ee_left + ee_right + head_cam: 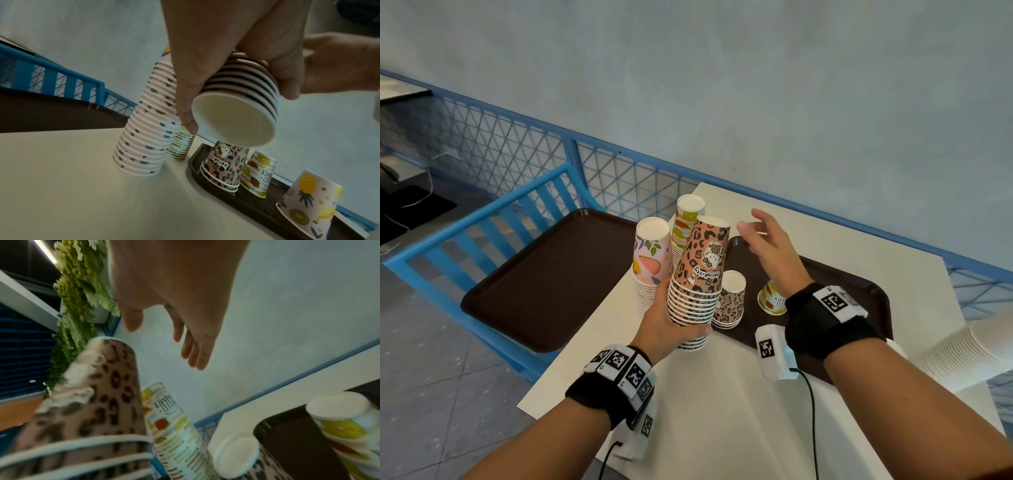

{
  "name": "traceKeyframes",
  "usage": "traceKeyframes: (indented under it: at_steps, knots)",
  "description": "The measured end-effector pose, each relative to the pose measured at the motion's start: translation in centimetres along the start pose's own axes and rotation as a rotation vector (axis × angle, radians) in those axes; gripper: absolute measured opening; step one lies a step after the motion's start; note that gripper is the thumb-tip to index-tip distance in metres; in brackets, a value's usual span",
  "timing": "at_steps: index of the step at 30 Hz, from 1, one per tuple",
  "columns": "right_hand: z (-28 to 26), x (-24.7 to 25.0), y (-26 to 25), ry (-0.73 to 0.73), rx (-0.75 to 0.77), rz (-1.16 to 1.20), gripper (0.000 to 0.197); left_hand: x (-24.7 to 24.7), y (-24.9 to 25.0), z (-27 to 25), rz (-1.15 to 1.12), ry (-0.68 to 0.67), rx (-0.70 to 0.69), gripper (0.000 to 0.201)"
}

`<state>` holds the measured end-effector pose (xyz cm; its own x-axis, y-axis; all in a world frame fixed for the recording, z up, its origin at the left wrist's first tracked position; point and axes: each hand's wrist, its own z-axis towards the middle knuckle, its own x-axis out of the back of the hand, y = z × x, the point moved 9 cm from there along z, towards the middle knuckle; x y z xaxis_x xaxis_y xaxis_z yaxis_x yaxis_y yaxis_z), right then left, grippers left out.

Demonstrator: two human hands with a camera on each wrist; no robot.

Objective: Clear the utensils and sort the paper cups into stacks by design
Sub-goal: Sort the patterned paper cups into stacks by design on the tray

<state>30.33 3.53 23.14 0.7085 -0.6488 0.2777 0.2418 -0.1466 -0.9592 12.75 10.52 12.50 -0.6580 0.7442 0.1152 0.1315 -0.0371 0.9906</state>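
My left hand [671, 329] grips a tall upside-down stack of leopard-print cups [700, 274], lifted off the white table and tilted; the stack's open bottom [232, 120] shows in the left wrist view. My right hand [763, 240] hovers open and empty just right of the stack's top. A short leopard-print stack [731, 299] and a single fruit-print cup [774, 298] stand upside down on the brown tray [866, 291]. A pineapple-print cup [308, 203] stands further along that tray. On the table behind stand a pink fruit stack [650, 263] and a green fruit stack [686, 219].
A second brown tray [551, 281] rests on a blue chair [482, 233] left of the table [722, 411]. A blue mesh railing [619, 171] runs behind. A long sleeve of white cups [962, 349] lies at the right edge.
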Motion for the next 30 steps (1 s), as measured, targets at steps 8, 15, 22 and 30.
traceKeyframes:
  at_steps: [8,15,22,30]
  knots:
    - [-1.7,-4.1,0.8,-0.298,-0.118,-0.004,0.073,-1.6,0.4,0.2,0.008,-0.040,-0.017,0.103]
    - [-1.5,-2.3,-0.7,-0.184,-0.072,0.086,0.062,-1.7,-0.4,-0.3,0.039,-0.058,0.019,0.090]
    - [-0.7,0.7,-3.3,0.042,0.008,0.209,0.049,-0.7,-1.3,-0.9,0.047,-0.030,0.048,0.092]
    - [0.4,3.6,0.3,0.340,0.033,0.095,0.062,0.3,-1.8,-1.1,0.082,-0.004,0.054,0.105]
